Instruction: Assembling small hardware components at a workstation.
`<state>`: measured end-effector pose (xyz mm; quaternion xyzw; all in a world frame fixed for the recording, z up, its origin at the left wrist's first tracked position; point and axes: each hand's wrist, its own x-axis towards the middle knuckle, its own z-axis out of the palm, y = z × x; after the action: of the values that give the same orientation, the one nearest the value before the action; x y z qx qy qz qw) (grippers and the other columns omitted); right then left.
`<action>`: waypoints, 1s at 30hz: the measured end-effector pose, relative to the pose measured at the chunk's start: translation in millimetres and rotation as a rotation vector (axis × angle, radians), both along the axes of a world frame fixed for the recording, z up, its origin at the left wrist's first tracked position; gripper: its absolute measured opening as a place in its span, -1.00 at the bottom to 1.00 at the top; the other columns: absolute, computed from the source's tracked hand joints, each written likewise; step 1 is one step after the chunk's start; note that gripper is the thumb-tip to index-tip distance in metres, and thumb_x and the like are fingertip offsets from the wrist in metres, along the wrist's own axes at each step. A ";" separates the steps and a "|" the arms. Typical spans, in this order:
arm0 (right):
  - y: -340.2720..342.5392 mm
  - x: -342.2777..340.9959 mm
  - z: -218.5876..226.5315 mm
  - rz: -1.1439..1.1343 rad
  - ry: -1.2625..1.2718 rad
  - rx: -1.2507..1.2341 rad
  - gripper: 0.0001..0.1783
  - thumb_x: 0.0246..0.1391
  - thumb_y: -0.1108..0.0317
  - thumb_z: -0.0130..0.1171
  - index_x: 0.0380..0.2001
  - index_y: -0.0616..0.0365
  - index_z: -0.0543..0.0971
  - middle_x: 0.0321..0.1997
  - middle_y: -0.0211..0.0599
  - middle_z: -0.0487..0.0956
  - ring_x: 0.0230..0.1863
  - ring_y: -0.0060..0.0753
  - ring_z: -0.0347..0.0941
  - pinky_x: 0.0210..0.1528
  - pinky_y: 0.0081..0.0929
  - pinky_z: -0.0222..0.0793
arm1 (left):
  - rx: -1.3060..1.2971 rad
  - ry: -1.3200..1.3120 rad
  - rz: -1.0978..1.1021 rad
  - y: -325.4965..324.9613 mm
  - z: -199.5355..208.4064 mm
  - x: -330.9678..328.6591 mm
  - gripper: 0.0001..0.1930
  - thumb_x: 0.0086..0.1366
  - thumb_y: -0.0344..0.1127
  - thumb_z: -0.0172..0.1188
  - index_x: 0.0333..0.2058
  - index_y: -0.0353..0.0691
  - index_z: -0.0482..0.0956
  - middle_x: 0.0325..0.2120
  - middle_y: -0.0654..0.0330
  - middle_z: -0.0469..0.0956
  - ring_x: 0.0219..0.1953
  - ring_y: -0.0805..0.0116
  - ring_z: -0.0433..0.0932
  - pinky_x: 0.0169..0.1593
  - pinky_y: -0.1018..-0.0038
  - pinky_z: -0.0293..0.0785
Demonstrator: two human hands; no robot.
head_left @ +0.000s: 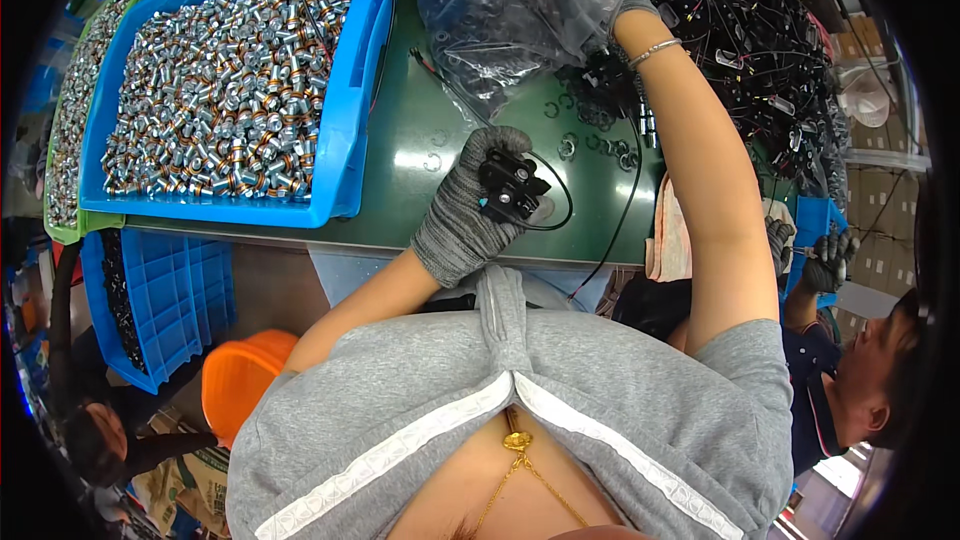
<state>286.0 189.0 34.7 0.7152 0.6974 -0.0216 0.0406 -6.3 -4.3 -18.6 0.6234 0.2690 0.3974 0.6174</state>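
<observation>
My left hand (465, 205), in a grey knit glove, is closed around a small black block-shaped part (512, 187) with holes in it. A thin black cable (570, 202) loops from this part, over the green table. My right arm stretches far forward to a crumpled clear plastic bag (500, 15). The gloved right hand (628, 2) is at the bag's right side, its fingers hidden by the film and the blur of folds. Below the bag lie several small dark ring clips (605, 148) and another black part (608, 80).
A blue bin (345, 165) full of metal bolts stands at the left, beside a green-rimmed tray (68, 232) of similar pieces. Black cabled parts (735, 35) pile up at the far right. A cloth (672, 235) hangs near the edge. Another person's gloved hand (830, 262) is at the right.
</observation>
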 end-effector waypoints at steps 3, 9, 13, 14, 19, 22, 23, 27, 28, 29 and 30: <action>2.8 32.4 -31.0 -0.146 0.232 0.070 -0.58 0.11 0.15 0.13 -0.02 0.14 0.57 -0.08 -0.11 0.65 -0.16 -0.15 0.61 -0.07 -0.31 0.49 | 0.006 0.061 -0.004 -0.7 -1.6 -2.5 -0.30 0.01 -0.33 0.54 0.05 -0.14 0.28 -0.12 0.24 0.42 -0.18 0.47 0.51 -0.04 0.49 0.54; -10.0 80.2 -58.1 -0.251 1.272 0.219 -0.73 0.23 0.28 0.08 -0.08 0.16 0.57 -0.19 -0.22 0.64 -0.29 -0.46 0.57 -0.26 -0.52 0.56 | 0.009 0.015 -0.014 -0.8 -0.6 1.9 -0.31 0.00 -0.33 0.55 0.04 -0.13 0.30 -0.11 0.22 0.41 -0.12 0.46 0.49 -0.03 0.47 0.53; -14.8 57.4 -22.9 -0.075 1.052 -0.277 -0.76 0.22 0.31 0.12 -0.15 0.22 0.61 -0.26 -0.20 0.65 -0.34 -0.45 0.59 -0.31 -0.49 0.56 | 0.088 0.090 0.041 -0.3 6.8 -3.5 -0.32 -0.01 -0.30 0.55 0.03 -0.12 0.32 -0.14 0.23 0.43 -0.15 0.45 0.50 -0.03 0.46 0.53; -25.9 0.8 10.6 0.059 0.568 -0.212 -0.77 0.20 0.31 0.14 -0.18 0.22 0.62 -0.26 -0.19 0.66 -0.33 -0.43 0.60 -0.31 -0.48 0.55 | 0.038 0.096 0.037 -0.8 7.5 -7.8 -0.34 0.01 -0.30 0.54 0.03 -0.13 0.32 -0.16 0.22 0.44 -0.17 0.45 0.50 -0.03 0.45 0.54; -6.5 -21.3 26.5 0.143 -0.188 -0.341 -0.81 0.12 0.31 0.19 -0.24 0.12 0.66 -0.22 -0.18 0.68 -0.29 -0.33 0.62 -0.26 -0.42 0.54 | -0.021 -0.015 0.022 7.7 2.6 9.2 -0.37 0.05 -0.33 0.49 0.04 -0.14 0.32 -0.22 0.19 0.48 -0.22 0.41 0.53 -0.10 0.42 0.57; 19.4 10.0 -2.9 0.237 -0.272 -0.516 -0.80 0.12 0.31 0.17 -0.22 0.11 0.67 -0.18 -0.19 0.68 -0.26 -0.31 0.62 -0.21 -0.40 0.54 | -1.184 -0.638 0.121 25.8 31.7 19.8 -0.42 0.07 -0.37 0.48 0.00 -0.21 0.31 -0.28 0.15 0.51 -0.24 0.39 0.56 -0.29 0.48 0.60; 27.9 5.0 -8.0 0.279 -0.299 -0.569 -0.79 0.12 0.30 0.17 -0.22 0.10 0.67 -0.17 -0.19 0.68 -0.25 -0.31 0.62 -0.20 -0.40 0.54 | -1.173 -0.637 0.145 27.7 30.6 19.7 -0.42 0.07 -0.37 0.48 0.00 -0.21 0.31 -0.28 0.15 0.51 -0.24 0.39 0.56 -0.29 0.48 0.60; 4.7 -53.8 5.8 0.409 -0.178 -0.433 -0.78 0.13 0.30 0.13 -0.21 0.11 0.66 -0.15 -0.21 0.68 -0.18 -0.32 0.61 -0.11 -0.38 0.52 | -0.342 0.066 0.108 57.2 38.7 9.7 -0.43 0.09 -0.31 0.49 -0.01 -0.26 0.36 -0.36 0.17 0.53 -0.44 0.38 0.58 -0.36 0.44 0.66; 1.4 -63.4 9.0 0.382 -0.143 -0.419 -0.77 0.15 0.30 0.10 -0.20 0.10 0.66 -0.12 -0.19 0.67 -0.14 -0.31 0.61 -0.07 -0.38 0.51 | -0.416 0.061 0.133 64.6 42.6 8.5 -0.46 0.09 -0.30 0.49 -0.04 -0.26 0.38 -0.36 0.17 0.54 -0.48 0.38 0.58 -0.41 0.45 0.65; 3.3 -70.2 9.8 0.355 -0.106 -0.405 -0.76 0.16 0.30 0.08 -0.20 0.09 0.66 -0.10 -0.17 0.67 -0.11 -0.29 0.60 -0.04 -0.39 0.50 | -0.489 0.056 0.159 69.4 44.4 7.9 -0.48 0.09 -0.29 0.50 -0.06 -0.27 0.40 -0.37 0.18 0.55 -0.52 0.38 0.58 -0.46 0.46 0.63; 8.5 -70.1 -1.7 0.286 0.002 -0.387 -0.75 0.16 0.28 0.07 -0.19 0.08 0.65 -0.10 -0.12 0.66 -0.09 -0.18 0.59 -0.03 -0.34 0.50 | -0.625 -0.071 0.276 69.0 46.4 9.2 -0.53 0.06 -0.32 0.51 -0.12 -0.27 0.46 -0.38 0.17 0.57 -0.55 0.38 0.58 -0.51 0.49 0.61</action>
<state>215.9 197.6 33.1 0.5882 0.7744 -0.1493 0.1789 2.8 64.7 27.9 0.3475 0.4381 0.3969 0.7279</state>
